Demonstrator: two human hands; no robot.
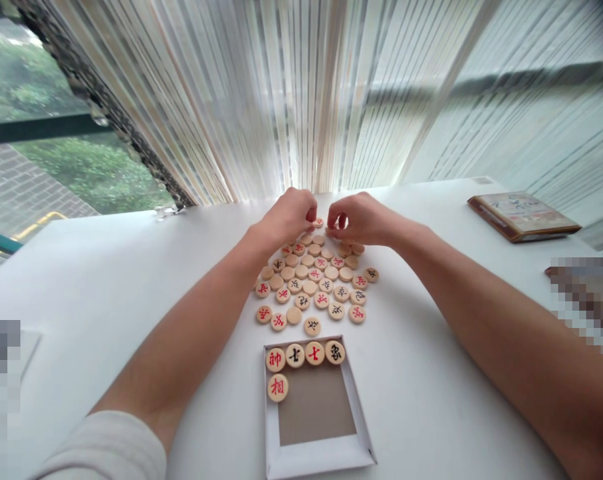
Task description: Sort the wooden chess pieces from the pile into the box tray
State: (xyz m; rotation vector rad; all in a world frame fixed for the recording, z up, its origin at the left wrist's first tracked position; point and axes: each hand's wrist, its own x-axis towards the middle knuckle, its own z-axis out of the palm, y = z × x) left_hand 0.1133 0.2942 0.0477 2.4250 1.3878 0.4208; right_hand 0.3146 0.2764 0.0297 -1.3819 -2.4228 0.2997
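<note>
Round wooden Chinese chess pieces (pixel 315 274) lie spread over the white table, some showing red or black characters, others blank side up. At the far end of the spread, my left hand (pixel 295 212) is closed, its fingers bent down beside a red-marked piece (pixel 318 222); what its fingertips hold, if anything, is hidden. Across from it, my right hand (pixel 360 219) pinches at a pale piece (pixel 329 231) low on the table, partly covered by the fingers. Nearer me is an open shallow box (pixel 321 457), with a row of several pieces along its far side and one red piece (pixel 278 387) below the row's left end.
A flat brown-edged box (pixel 524 213) lies at the table's back right. Part of another brown-edged object (pixel 589 293) shows at the right edge, blurred. String curtains (pixel 301 100) hang behind the table (pixel 131 300), with a window at left.
</note>
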